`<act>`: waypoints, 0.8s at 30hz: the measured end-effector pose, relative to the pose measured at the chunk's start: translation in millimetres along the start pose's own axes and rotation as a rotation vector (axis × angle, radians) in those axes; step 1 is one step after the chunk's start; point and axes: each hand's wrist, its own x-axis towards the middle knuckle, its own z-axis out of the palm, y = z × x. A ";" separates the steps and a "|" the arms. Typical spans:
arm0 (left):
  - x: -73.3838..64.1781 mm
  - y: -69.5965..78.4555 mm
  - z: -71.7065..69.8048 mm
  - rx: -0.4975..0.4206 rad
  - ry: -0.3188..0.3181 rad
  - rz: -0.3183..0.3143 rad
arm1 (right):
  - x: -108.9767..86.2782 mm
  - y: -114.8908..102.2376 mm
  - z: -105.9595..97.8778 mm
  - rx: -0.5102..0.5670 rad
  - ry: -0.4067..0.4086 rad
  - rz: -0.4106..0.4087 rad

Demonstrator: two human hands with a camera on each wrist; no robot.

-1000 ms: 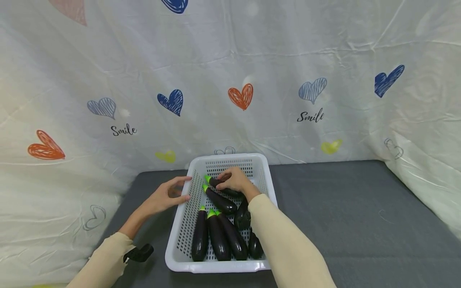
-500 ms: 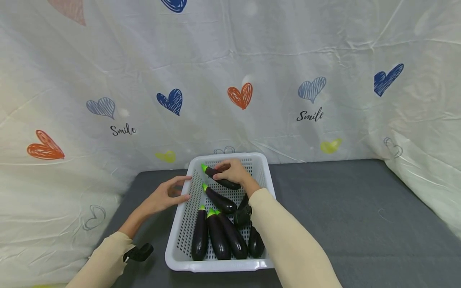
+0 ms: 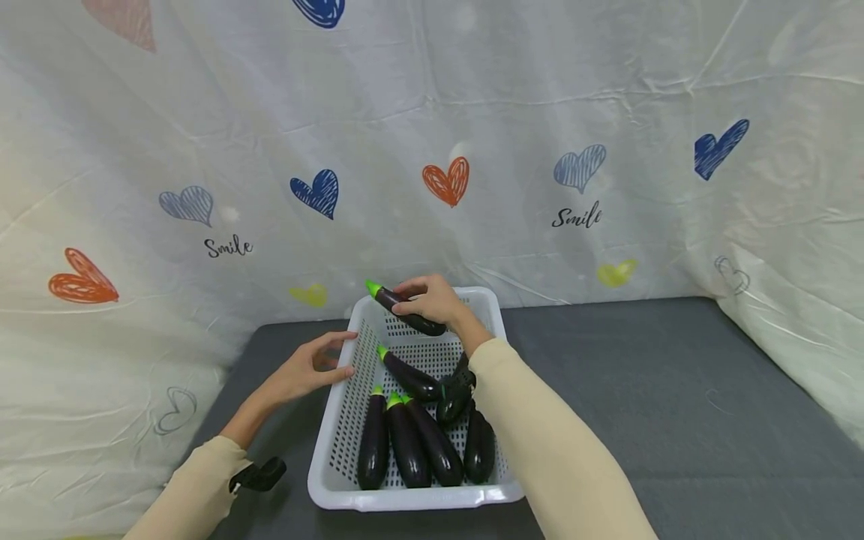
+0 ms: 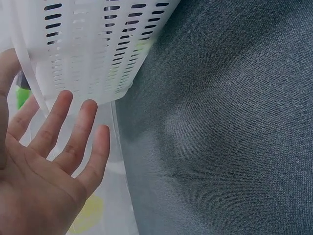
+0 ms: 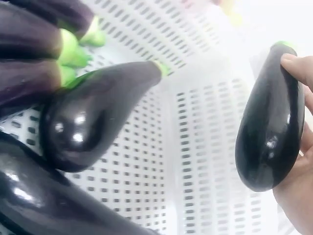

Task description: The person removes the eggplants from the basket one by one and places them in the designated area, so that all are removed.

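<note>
My right hand (image 3: 437,301) pinches an eggplant (image 3: 421,324) near its green-capped end, raised over the far part of the white plastic basket (image 3: 324,491). In the right wrist view the held eggplant (image 5: 270,129) hangs with its rounded end down, thumb on its upper part. Inside the basket lie several more glossy dark eggplants, including a slanted eggplant (image 3: 412,376) in the middle and a row of upright-lying ones near the front, such as the leftmost eggplant (image 3: 373,442). My left hand (image 3: 307,369) rests fingertips and thumb at the basket's left rim, fingers spread and fairly straight.
The basket stands on a dark grey cloth-covered table (image 3: 628,405). Behind it hangs a pale curtain (image 3: 378,247) printed with hearts. A black strap device (image 3: 259,475) sits on my left wrist; the right sleeve (image 3: 540,435) crosses the basket's right side.
My right hand has lifted the eggplant up from the other eggplants, toward the basket's far rim. The left hand has stayed in place.
</note>
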 end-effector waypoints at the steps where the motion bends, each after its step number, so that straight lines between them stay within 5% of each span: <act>1: -0.1 0.4 -0.1 -0.005 -0.001 0.001 | 0.9 -1.5 -1.3 0.004 -0.002 -0.011; 24: 0.6 1.6 0.6 -0.008 -0.021 0.005 | -6.0 -22.1 -47.5 0.148 -0.073 -0.095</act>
